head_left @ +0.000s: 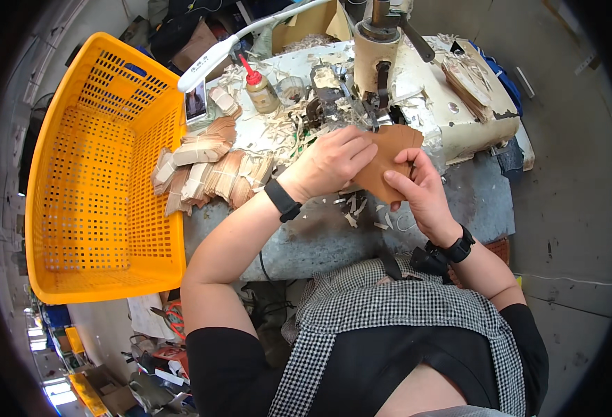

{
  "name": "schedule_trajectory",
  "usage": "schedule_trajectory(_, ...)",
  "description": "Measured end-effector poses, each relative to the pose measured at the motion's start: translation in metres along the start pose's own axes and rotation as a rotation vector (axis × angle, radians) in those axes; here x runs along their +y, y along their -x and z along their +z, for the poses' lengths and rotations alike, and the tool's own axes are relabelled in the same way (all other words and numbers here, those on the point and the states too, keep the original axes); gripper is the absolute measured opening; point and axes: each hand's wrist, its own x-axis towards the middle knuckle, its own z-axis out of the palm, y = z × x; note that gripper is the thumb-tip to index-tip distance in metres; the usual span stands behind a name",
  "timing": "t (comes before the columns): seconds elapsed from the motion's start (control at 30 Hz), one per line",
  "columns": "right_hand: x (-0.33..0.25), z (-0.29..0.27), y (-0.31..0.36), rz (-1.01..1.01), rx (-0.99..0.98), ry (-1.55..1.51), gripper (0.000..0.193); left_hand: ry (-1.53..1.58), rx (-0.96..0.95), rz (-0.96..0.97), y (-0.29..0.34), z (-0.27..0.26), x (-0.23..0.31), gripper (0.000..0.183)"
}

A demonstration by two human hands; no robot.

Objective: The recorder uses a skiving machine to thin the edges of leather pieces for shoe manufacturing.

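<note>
A flat brown leather piece (395, 144) is held just in front of the work head of a sewing-type machine (377, 66). My right hand (424, 191) pinches its right side, thumb on top and the other fingers curled round the edge. At the leather's left side my left hand (337, 160) is closed, its bent fingers gripping the edge; the fingertips are partly hidden. The far edge of the leather lies close to the machine's metal foot (374, 124). Bundles of cut leather pieces (212, 174), some tied with bands, lie left of my left forearm.
A tall yellow perforated crate (104, 187) stands at the left. Leather scraps (285, 128) litter the bench (306, 240). A red-capped bottle (261, 92), a phone (195, 103) and a white lamp arm (209, 64) are behind. More brown pieces (467, 87) are stacked on the machine's right side.
</note>
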Motion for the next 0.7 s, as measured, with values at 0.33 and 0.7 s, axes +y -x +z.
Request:
schedule_trajectory(0.33, 0.002, -0.002, 0.0, -0.005, 0.011, -0.003, 0.031, 0.025, -0.034, 0.011, 0.003, -0.001, -0.001, 0.06)
schedule_trajectory(0.7, 0.003, -0.002, 0.001, -0.015, 0.017, 0.002, 0.032, 0.052, -0.011, 0.011, 0.004, -0.001, -0.001, 0.059)
